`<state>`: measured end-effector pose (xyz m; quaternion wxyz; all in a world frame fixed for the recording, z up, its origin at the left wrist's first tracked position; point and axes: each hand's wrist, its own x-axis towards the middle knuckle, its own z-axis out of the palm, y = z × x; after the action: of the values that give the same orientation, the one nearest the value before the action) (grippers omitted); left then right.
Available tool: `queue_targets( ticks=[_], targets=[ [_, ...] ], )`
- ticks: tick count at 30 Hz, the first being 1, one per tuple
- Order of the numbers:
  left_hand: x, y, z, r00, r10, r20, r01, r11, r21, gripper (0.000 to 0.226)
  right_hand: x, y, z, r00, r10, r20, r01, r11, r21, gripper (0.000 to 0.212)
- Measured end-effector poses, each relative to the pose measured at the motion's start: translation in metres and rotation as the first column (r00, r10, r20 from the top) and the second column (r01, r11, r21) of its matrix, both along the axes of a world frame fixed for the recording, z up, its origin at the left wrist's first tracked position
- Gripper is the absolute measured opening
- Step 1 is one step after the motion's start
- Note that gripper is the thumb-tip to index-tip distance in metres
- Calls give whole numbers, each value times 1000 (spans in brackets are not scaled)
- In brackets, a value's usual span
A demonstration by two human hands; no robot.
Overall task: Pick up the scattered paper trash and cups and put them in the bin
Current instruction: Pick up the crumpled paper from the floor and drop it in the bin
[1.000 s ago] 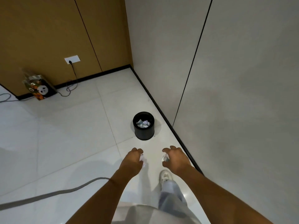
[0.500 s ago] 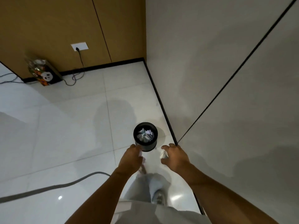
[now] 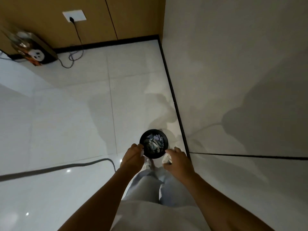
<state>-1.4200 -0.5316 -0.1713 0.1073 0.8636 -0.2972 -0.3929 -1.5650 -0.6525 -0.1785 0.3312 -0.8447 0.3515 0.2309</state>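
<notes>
The scene is dim and grey-toned, with soft overlapping shadows of the person cast on the right wall (image 3: 250,80) and across the tiled floor (image 3: 66,122) beyond the bin (image 3: 153,143), which suggests light from behind and above. Small bright glints sit on the glossy floor near the grey hose (image 3: 50,169) (one beside its bend, another at lower left). Wide-angle distortion bends the baseboard and wall seams, and the hands and the shoes are slightly smeared by motion blur.
</notes>
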Motion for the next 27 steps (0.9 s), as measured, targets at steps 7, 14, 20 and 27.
queue_targets(
  ticks=[7, 14, 20, 27],
  targets=[
    [13, -29, -66, 972, 224, -67, -221, 974, 56, 44, 34, -32, -71, 999, 51, -12, -49, 995, 87, 63],
    [14, -22, -173, 941, 331, -63, -326, 942, 85, 32, 72, -42, -195, 990, 141, -15, -139, 984, 109, 64],
    [6, -22, -217, 910, 407, -73, -402, 913, 72, 40, 78, -37, -252, 964, 205, -172, -180, 972, 150, 64],
    [14, -61, -255, 917, 383, -112, -372, 922, 112, 52, 39, -57, -239, 985, 59, -165, -35, 989, 147, 49]
  ],
)
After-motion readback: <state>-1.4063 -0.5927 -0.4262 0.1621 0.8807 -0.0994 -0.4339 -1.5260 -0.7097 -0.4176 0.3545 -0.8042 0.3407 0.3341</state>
